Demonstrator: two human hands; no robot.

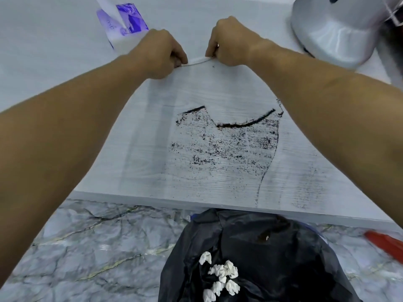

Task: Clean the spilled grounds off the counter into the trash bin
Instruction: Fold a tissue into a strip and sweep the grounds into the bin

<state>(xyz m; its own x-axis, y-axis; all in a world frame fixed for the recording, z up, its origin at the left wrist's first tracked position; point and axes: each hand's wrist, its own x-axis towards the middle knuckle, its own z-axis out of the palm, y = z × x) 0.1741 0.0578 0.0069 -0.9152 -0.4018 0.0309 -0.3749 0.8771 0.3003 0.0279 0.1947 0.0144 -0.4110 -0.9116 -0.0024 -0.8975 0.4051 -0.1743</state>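
head: both hands' fingers [183, 58] pinch tissue [199, 61].

Bright, even, cool overhead light, faint shadows; wide-angle bending at the edges, slight motion blur throughout.

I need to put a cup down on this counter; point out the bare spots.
Free: the counter left of the left hand, below the tissue pack. Crowded: the spilled grounds between the forearms, the silver appliance far right, both hands on a tissue.
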